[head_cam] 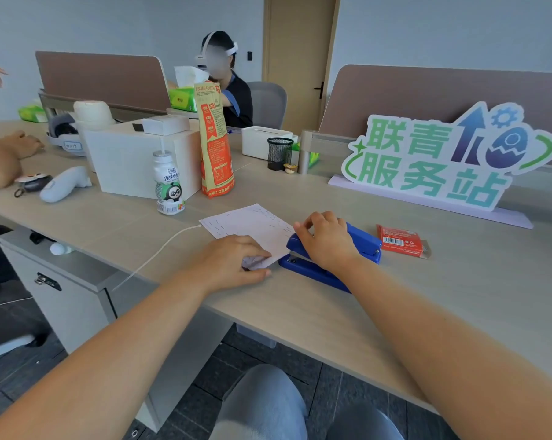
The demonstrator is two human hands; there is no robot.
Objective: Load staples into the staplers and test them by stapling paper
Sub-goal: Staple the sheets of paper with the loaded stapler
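Nearest to us, our left hand (233, 260) lies palm down on the counter (300, 312), its fingers curled loosely and pinching the near corner of the paper (252, 225) against the surface. The sheet lies flat, marked with rows of small staples, and its near edge is tucked into the mouth of the blue stapler (328, 258). Our right hand (327, 239) rests on top of the stapler, fingers bent over its front end and palm on the upper arm, which sits low over the base. Just beyond the stapler to the right lies a red staple box (400, 241), close to it but apart. A white cable (160, 249) runs off the counter edge to the left of the paper. Farther back stand a small drink bottle (168, 182), a tall red snack bag (216, 144) and a black mesh cup (279, 153). A green-lettered sign (433, 160) stands at the right.
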